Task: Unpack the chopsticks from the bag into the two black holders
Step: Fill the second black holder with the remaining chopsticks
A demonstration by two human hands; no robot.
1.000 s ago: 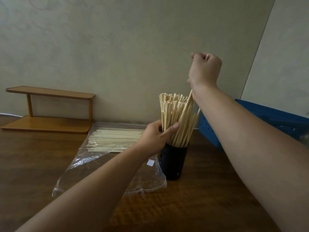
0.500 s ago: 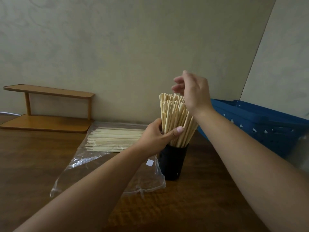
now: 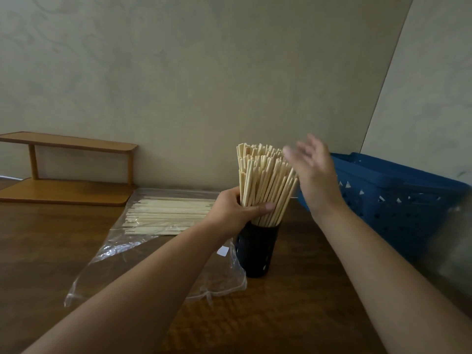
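**Bare arms, bare hands**

Two forearms reach in from the bottom edge, both uncovered as far up as the frame shows; no sleeve edge is visible. The left hand (image 3: 236, 209) and right hand (image 3: 313, 172) carry no visible ring, watch, band or glove. The right hand's fingers (image 3: 297, 153) are blurred, so nails cannot be made out.

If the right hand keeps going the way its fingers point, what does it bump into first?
Probably the tops of the chopsticks in the black holder. The right hand is open, fingers aimed up-left at them. It is blurred, so depth is uncertain.
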